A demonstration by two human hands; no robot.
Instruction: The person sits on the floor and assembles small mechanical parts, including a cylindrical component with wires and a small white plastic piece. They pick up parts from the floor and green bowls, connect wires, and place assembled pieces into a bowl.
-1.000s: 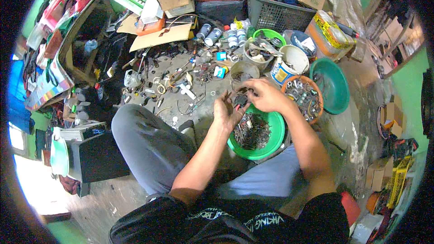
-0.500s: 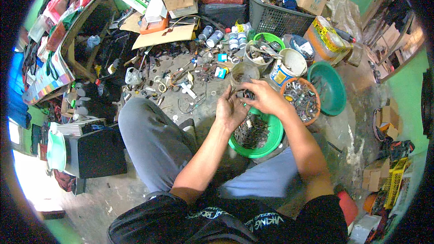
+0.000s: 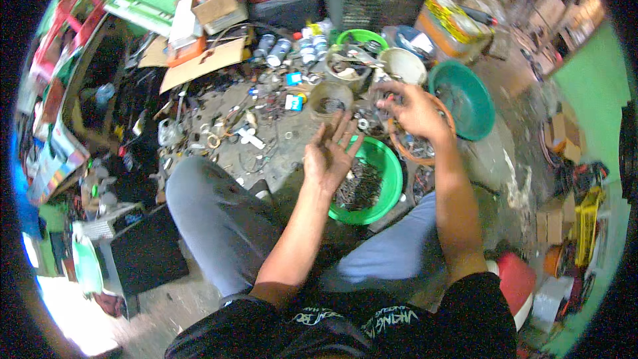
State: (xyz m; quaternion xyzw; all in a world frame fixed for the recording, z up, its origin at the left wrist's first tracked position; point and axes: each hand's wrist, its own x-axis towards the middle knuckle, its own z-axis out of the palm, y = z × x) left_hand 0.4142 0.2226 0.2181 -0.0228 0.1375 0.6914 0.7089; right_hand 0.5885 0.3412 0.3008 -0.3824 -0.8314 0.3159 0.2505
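My left hand (image 3: 327,161) is palm up with its fingers spread, over the left rim of a green basin (image 3: 393,193) holding small dark screws or similar metal bits (image 3: 359,185). I see nothing held in it. Blurred by motion, my right hand (image 3: 420,112) hovers above an orange basin (image 3: 401,149) of mixed small parts. Its fingers are bent, and whether they hold anything cannot be made out. A small translucent tub (image 3: 331,102) with dark bits in it stands just beyond my left hand.
A pale bucket (image 3: 404,65), a tub of metal pieces (image 3: 347,70) and a teal basin (image 3: 463,101) stand beyond my hands. Loose parts and cables litter the floor at left, around a white plastic piece (image 3: 250,137). A dark crate (image 3: 372,8) and cardboard (image 3: 203,65) stand farther back.
My hands, earlier together over the green basin with dark bits between them, have separated. The right has moved up and right over the orange basin; the left has opened. The view has shifted.
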